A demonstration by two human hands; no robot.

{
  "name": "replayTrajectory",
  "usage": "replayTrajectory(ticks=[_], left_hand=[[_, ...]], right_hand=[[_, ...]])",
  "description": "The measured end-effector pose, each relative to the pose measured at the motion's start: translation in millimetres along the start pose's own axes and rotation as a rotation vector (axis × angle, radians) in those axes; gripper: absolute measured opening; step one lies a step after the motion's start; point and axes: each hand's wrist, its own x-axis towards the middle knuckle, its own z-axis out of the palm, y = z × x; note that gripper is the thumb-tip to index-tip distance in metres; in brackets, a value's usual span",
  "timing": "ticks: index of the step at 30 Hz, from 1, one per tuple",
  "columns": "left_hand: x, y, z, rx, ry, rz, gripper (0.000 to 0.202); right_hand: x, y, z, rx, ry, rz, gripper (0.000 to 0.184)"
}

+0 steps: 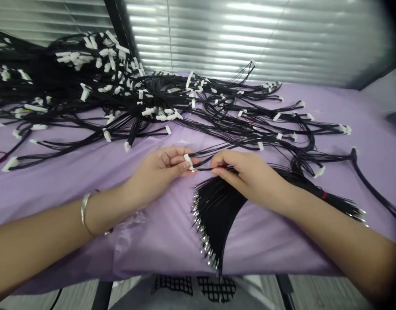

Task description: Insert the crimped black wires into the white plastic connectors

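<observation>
Between the thumb and fingers of my left hand (167,165) is a white connector (188,162) with several black wires running out of it to the right. My right hand (238,170) pinches a thin black wire (204,169) close by; its tip meets the lower end of the connector. Whether the tip sits inside the housing is too small to tell. Below my right hand, a bundle of black wires (222,206) fans out with shiny metal terminals along its left edge. The bundle's other end, with a red tie (324,195), passes behind my right forearm.
A large heap of black cables (62,86) with white connectors covers the back left, and more harnesses (249,125) spread to the right. A purple cloth (165,232) covers the table. Window blinds (211,38) stand behind. The table's front edge is near, with table legs (103,295) below.
</observation>
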Motion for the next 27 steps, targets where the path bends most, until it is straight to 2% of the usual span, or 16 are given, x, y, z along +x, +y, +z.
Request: replayTrajectory(ticks=[3, 6, 10, 13, 17, 21, 27], left_hand=[[-1, -1, -0.1, 0.031, 0.025, 0.019, 0.017], [0, -2, 0.0, 0.012, 0.052, 0.017, 0.017], [-1, -1, -0.8, 0.071, 0.014, 0.034, 0.014], [-4, 1, -0.7, 0.05, -0.059, 0.041, 0.012], [-5, 3, 1.9, -0.105, -0.145, -0.058, 0.013], [-4, 4, 3.6, -0.177, -0.171, -0.123, 0.012], [-3, 3, 2.6, -0.133, -0.176, -0.131, 0.011]], right_hand=[[-2, -2, 3, -0.072, 0.109, -0.078, 0.014], [-4, -7, 3, -0.129, 0.141, -0.113, 0.015], [-2, -15, 0, 0.019, 0.146, -0.002, 0.012], [0, -17, -3, 0.161, 0.103, 0.154, 0.014], [2, -14, -8, 0.335, -0.017, 0.284, 0.015], [3, -8, -10, 0.404, -0.092, 0.303, 0.015], [2, -6, -10, 0.4, -0.095, 0.309, 0.016]])
